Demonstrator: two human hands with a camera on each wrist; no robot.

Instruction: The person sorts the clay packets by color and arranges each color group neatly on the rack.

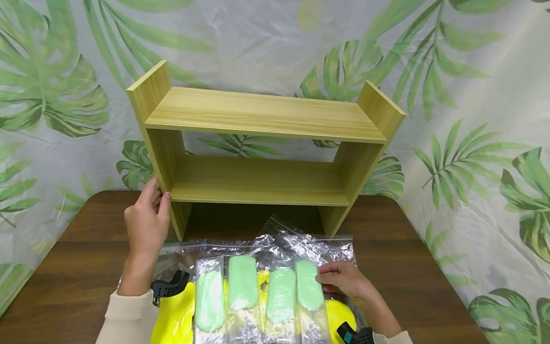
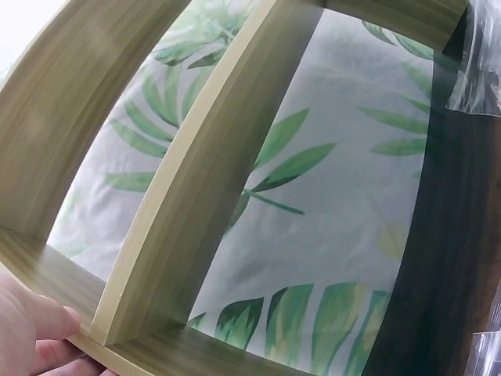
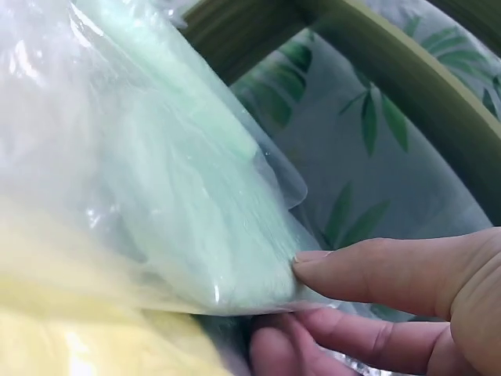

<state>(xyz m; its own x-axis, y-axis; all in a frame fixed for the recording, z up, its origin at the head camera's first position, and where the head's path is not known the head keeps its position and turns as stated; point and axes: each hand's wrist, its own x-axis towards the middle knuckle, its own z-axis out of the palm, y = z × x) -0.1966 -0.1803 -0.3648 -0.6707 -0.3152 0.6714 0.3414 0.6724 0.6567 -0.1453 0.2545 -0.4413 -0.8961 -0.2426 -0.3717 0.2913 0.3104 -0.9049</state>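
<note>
Head view: I see the left hand (image 1: pixel 148 217) pinching the front edge of the wooden shelf unit's left side panel (image 1: pixel 168 153), near the middle board (image 1: pixel 262 179). My left wrist feed shows the thumb over that edge and other fingers partly cut off by the frame. The right hand (image 1: pixel 345 279) pinches the edge of the rightmost green packet (image 1: pixel 309 286); from the right wrist I can see its thumb on top and fingers underneath. That packet is at the right end of a row of four in clear plastic, in front of the shelf unit (image 1: pixel 262 112). Yellow packets (image 1: pixel 172 315) show beneath and beside the row. The shelf unit stands on a dark wooden table (image 1: pixel 77 253), before a leaf-patterned cloth (image 1: pixel 262 33).
</note>
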